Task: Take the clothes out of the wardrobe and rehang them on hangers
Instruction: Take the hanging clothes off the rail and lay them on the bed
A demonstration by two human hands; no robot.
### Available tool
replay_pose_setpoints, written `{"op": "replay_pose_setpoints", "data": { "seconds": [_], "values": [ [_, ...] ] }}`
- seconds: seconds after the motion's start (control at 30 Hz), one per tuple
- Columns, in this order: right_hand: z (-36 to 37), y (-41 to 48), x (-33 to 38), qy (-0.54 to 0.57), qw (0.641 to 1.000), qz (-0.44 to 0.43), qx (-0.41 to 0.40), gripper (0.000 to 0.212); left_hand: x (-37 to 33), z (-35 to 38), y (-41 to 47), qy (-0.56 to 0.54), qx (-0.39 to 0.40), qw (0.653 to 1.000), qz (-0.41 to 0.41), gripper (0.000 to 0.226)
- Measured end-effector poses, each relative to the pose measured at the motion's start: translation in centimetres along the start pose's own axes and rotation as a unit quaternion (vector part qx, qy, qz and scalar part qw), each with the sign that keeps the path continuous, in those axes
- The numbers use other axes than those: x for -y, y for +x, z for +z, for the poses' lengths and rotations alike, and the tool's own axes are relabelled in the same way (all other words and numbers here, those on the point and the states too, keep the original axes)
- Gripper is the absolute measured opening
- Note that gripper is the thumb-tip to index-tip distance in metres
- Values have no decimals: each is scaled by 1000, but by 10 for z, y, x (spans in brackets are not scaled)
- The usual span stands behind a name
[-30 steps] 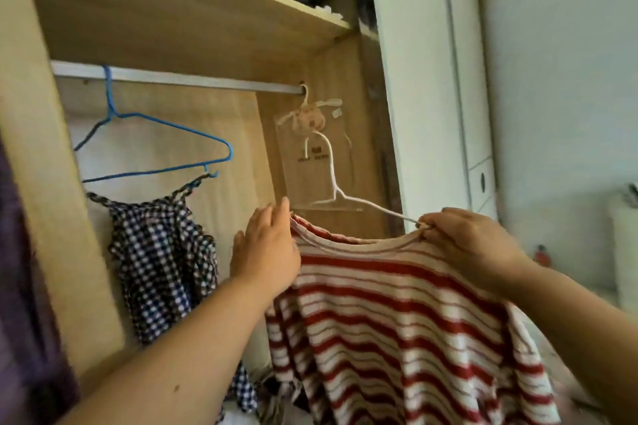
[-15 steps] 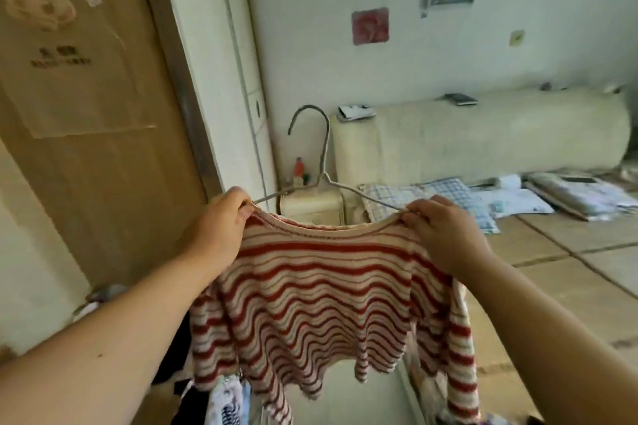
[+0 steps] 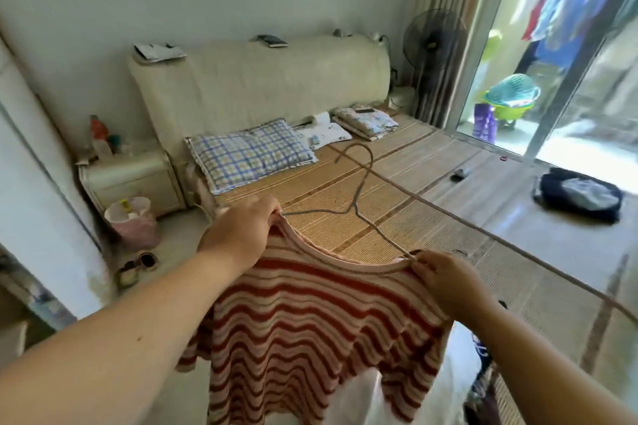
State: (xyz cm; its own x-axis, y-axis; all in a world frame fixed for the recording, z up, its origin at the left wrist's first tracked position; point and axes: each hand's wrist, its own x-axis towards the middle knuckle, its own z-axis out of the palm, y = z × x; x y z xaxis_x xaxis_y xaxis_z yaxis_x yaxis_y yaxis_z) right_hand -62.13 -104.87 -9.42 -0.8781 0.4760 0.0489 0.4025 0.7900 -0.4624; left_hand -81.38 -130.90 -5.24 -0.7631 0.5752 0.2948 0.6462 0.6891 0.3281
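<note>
Between your two hands, above the near edge of the bed point(image 3: 431, 162): one striped top point(image 3: 310, 321), red and cream, carried on one wire hanger point(image 3: 355, 209).
- Left hand point(image 3: 241, 231): fingers curled over the top's left shoulder and the hanger end.
- Right hand point(image 3: 445, 276): fingertips pinching the neckline and the wire at the right shoulder.
- Long axis: the hanger bar runs from far left to near right, hand to hand. The hook points away from you, over the mat. The top's body hangs below and toward you.
- Judgement: each hand already sits at one shoulder, so you can free either end. The right is nearer to you.
- Containers: pink bin point(image 3: 127, 209) at the left, with small scraps in it. Stacked basins point(image 3: 511, 97) stand outside the glass, contents unclear.
</note>
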Motion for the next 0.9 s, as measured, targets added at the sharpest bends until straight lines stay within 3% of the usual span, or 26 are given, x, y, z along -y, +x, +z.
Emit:
{"op": "replay_pose_setpoints", "data": {
  "seconds": [0.17,0.37,0.53,0.67,0.9],
  "values": [
    [-43,-16,-99,-12,992,121,-15,19,-95,78,43,-35,95,993,59,22],
    [-48,18,-203,25,978,206,-19,15,-170,168,110,-35,166,983,67,24],
    [-12,74,-270,58,967,240,57,19,-180,252,155,-13,246,969,-2,24],
    [23,116,-305,41,962,243,113,21,-176,303,169,67,285,956,-17,20],
    [93,155,-348,19,954,234,187,19,-157,372,172,92,340,933,-75,24]
  ]
}}
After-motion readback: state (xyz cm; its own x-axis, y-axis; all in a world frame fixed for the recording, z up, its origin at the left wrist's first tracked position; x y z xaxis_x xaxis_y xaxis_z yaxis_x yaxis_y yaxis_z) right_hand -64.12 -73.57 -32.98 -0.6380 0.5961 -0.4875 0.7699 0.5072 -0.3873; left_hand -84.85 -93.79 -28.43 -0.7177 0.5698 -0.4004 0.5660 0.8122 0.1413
